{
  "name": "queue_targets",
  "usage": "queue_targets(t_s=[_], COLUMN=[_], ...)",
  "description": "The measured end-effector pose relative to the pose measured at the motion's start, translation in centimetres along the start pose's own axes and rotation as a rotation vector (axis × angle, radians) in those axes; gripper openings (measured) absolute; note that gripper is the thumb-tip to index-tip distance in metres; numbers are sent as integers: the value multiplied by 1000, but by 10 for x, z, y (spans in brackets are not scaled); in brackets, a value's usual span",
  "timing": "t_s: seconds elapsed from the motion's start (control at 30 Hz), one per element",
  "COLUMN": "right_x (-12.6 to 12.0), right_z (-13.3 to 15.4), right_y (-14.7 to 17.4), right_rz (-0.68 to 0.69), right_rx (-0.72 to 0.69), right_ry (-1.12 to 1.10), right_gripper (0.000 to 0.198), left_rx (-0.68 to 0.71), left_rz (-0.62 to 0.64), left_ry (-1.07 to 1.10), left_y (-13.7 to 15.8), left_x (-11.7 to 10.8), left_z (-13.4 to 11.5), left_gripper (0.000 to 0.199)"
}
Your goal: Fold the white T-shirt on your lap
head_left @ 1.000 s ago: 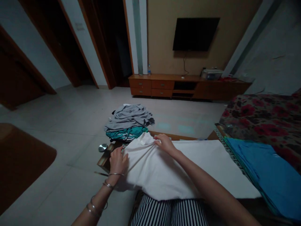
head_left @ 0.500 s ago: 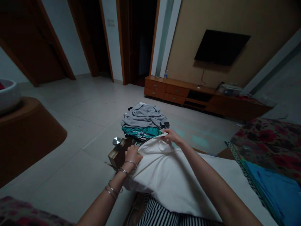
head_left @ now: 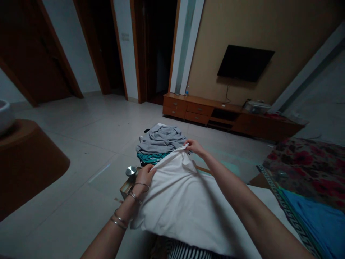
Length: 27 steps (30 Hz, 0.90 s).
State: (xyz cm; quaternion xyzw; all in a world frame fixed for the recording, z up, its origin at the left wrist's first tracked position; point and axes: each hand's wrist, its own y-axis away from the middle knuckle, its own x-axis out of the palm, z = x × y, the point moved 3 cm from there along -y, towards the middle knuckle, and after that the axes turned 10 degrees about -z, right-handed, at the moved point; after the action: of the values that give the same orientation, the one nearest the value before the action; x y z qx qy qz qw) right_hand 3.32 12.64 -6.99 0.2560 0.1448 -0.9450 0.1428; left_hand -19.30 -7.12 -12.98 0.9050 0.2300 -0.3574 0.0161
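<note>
A white cloth garment [head_left: 178,201], its exact kind unclear, spreads across the low table in front of me and hangs over my striped clothing. My left hand [head_left: 145,176], with bangles on the wrist, pinches its far edge on the left. Farther out, my right hand [head_left: 194,146] grips the same edge at a raised corner. Between the two hands the edge is drawn up in a slanting line, with creases running from it. Just beyond stands a pile of clothes, a grey garment [head_left: 164,138] on top and a teal one [head_left: 151,158] beneath, partly hidden by the white cloth.
A round metal object [head_left: 131,171] sits at the table's left corner. Blue cloth [head_left: 318,208] lies at right beside a flowered sofa cover [head_left: 304,162]. At left is a brown stand [head_left: 32,162] with a white bowl [head_left: 5,117]. A TV cabinet [head_left: 199,108] lines the wall.
Both hands have pulled the cloth's far edge straighter and spread farther apart, covering more of the teal garment and the table. The camera view has tilted up slightly.
</note>
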Motion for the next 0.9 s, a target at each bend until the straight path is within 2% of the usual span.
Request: queue_targets(t_s=[0.13, 0.27, 0.37, 0.47, 0.57, 0.63, 0.77, 0.9], right_x=[21, 5, -13, -13, -1, 2, -7, -14], right_z=[-11, -41, -70, -89, -92, -88, -86, -87], right_y=[-16, -10, 9, 32, 42, 40, 34, 42], right_rz=[-89, -131, -80, 42, 102, 60, -93, -162], right_rx=[32, 153, 302, 380, 359, 311, 227, 223], right_ry=[111, 225, 307, 311, 254, 220, 245, 372], right_gripper=[16, 17, 31, 35, 25, 18, 17, 4], left_rx=[-64, -59, -23, 29, 118, 142, 85, 34], left_rz=[48, 58, 7, -104, -248, -291, -293, -295], left_ry=[-353, -435, -441, -467, -473, -451, -419, -415], left_y=[-9, -11, -11, -7, 0, 3, 2, 1], left_x=[7, 17, 26, 35, 38, 39, 39, 39], left_z=[11, 11, 8, 9, 12, 14, 17, 16], left_gripper=[23, 28, 35, 31, 28, 28, 28, 28])
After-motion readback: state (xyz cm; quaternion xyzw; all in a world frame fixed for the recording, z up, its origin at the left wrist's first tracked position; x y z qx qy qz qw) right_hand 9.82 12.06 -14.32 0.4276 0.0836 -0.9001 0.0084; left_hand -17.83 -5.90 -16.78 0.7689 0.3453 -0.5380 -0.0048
